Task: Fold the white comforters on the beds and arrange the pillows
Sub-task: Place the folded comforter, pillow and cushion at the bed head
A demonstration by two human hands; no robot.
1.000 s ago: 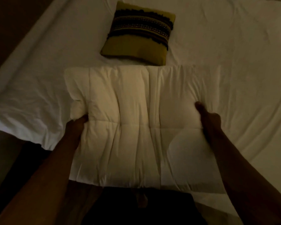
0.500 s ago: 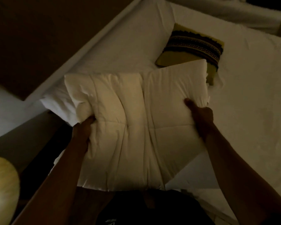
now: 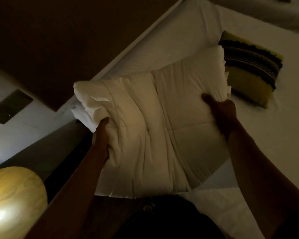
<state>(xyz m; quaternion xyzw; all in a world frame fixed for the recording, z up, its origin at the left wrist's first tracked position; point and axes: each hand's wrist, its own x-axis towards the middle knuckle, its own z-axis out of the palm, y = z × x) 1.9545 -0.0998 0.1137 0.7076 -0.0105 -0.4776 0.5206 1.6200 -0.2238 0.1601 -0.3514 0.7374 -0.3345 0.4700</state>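
Folded comforter (image 3: 155, 128) gripped between left hand (image 3: 102, 135), right hand (image 3: 221, 111).

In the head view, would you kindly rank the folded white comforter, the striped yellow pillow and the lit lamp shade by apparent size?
1. Folded white comforter, clearly largest.
2. and 3. Striped yellow pillow and lamp shade: unsure, since the shade is nearer, cropped by the frame, and the comforter partly covers the pillow.

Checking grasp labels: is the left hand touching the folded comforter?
Touching. The head view shows the left hand gripping the folded comforter's left edge, fingers sunk into the fabric.
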